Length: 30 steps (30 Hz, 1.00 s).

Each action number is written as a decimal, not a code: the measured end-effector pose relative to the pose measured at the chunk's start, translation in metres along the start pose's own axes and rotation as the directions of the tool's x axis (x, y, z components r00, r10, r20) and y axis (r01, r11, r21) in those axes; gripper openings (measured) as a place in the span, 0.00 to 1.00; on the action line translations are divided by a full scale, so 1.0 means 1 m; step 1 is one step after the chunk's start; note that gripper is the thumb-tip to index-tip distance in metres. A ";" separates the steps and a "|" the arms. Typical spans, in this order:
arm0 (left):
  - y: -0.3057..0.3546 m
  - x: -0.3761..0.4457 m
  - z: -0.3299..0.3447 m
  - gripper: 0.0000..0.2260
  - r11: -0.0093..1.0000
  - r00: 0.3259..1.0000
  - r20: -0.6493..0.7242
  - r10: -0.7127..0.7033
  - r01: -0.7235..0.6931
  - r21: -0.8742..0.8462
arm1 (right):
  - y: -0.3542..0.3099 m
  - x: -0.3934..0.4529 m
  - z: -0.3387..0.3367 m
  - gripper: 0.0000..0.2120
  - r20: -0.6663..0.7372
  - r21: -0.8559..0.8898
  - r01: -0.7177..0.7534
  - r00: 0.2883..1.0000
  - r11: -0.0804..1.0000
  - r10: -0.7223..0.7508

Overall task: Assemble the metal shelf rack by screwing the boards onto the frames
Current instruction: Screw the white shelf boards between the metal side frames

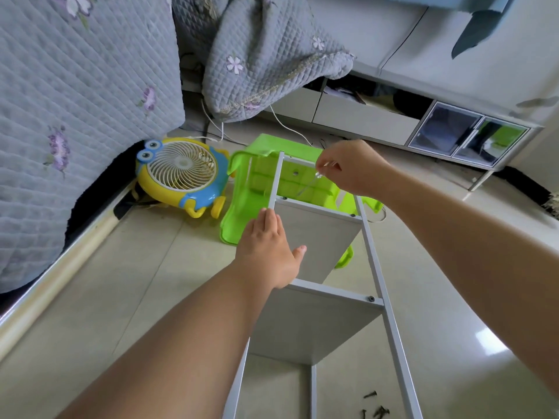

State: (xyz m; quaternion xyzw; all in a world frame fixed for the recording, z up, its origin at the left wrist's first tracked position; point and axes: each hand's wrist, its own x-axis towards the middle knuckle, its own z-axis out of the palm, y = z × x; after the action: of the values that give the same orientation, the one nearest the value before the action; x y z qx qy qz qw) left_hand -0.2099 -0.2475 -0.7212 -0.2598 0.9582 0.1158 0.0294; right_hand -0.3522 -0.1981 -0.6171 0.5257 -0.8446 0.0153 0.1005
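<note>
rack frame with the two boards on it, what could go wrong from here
1. The left hand only rests flat against the frame, so the rack could tip or twist under tool pressure.
2. The right hand pinches a thin, blurred tool at the far crossbar; with so light a grip it might slip off.
3. Loose screws lie on the floor near the rack's foot and could be kicked away or stepped on.

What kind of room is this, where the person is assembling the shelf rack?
Probably a bedroom or living room in a home. A quilted floral bedspread hangs at the left, a cartoon-shaped toy-like fan sits on the tiled floor, and a low white cabinet runs along the far wall.
</note>
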 end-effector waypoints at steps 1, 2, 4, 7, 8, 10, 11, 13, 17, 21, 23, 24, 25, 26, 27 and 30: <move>0.000 0.000 0.000 0.34 1.000 1.000 -0.002 0.000 0.000 -0.012 | -0.003 0.001 0.003 0.11 -0.025 0.007 0.013 1.000 1.000 -0.013; 0.000 0.000 0.000 0.34 1.000 1.000 -0.005 -0.001 0.000 -0.024 | -0.006 0.003 0.006 0.11 -0.045 0.015 0.018 0.999 1.000 -0.018; 0.000 0.000 0.001 0.34 0.999 1.000 -0.015 0.001 -0.001 -0.039 | -0.010 0.005 0.008 0.11 -0.064 0.015 0.026 0.998 1.000 -0.025; 0.000 0.001 0.002 0.34 0.999 1.000 -0.031 0.003 -0.005 -0.046 | -0.015 0.005 0.007 0.11 -0.061 0.025 0.044 0.997 0.999 -0.042; 0.000 0.001 0.002 0.34 0.999 0.999 -0.035 0.004 -0.006 -0.048 | -0.016 0.005 0.007 0.12 -0.046 0.016 0.050 0.998 0.999 -0.049; 0.001 0.001 0.003 0.34 0.999 0.999 -0.040 0.006 -0.008 -0.051 | -0.017 0.006 0.009 0.12 -0.003 -0.011 0.064 0.998 0.998 -0.064; 0.001 0.001 0.003 0.34 0.999 0.999 -0.039 0.007 -0.009 -0.051 | -0.017 0.007 0.011 0.12 0.014 -0.018 0.067 0.998 0.998 -0.067; 0.001 0.001 0.003 0.34 0.998 0.999 -0.036 0.009 -0.011 -0.057 | -0.017 0.006 0.012 0.12 0.021 -0.016 0.057 0.998 0.998 -0.056; 0.000 0.000 0.003 0.33 0.998 0.999 -0.036 0.012 -0.014 -0.059 | -0.014 0.006 0.012 0.12 -0.024 0.014 0.032 0.999 0.999 -0.032; 0.001 0.001 0.004 0.31 0.998 0.999 -0.033 0.009 -0.012 -0.064 | -0.013 0.006 0.012 0.12 -0.011 -0.003 0.040 0.999 0.999 -0.040; 0.001 0.001 0.004 0.30 0.998 0.999 -0.042 0.006 -0.009 -0.069 | -0.013 0.007 0.012 0.12 0.001 -0.011 0.042 0.999 0.999 -0.042; 0.001 0.001 0.004 0.30 0.998 0.999 -0.044 0.005 -0.008 -0.069 | -0.013 0.007 0.012 0.12 0.005 -0.016 0.045 0.999 0.999 -0.044; 0.001 0.001 0.005 0.29 0.998 0.999 -0.046 0.004 -0.007 -0.070 | -0.014 0.007 0.012 0.12 0.011 -0.022 0.046 0.999 0.999 -0.046; 0.001 0.001 0.005 0.29 0.997 0.999 -0.046 0.003 -0.006 -0.071 | -0.014 0.008 0.011 0.12 0.019 -0.028 0.047 0.999 0.998 -0.047; 0.002 0.001 0.005 0.29 0.998 0.999 -0.047 0.002 -0.005 -0.069 | -0.015 0.009 0.011 0.12 0.033 -0.031 0.045 0.998 0.998 -0.044; 0.001 0.001 0.004 0.29 0.998 0.999 -0.036 0.004 -0.006 -0.059 | -0.018 0.012 0.006 0.11 0.110 -0.043 0.014 0.994 0.999 -0.009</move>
State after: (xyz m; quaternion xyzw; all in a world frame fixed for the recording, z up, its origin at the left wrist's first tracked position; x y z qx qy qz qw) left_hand -0.2110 -0.2458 -0.7249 -0.2603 0.9554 0.1393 0.0043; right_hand -0.3423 -0.2175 -0.6219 0.5284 -0.8458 -0.0326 0.0655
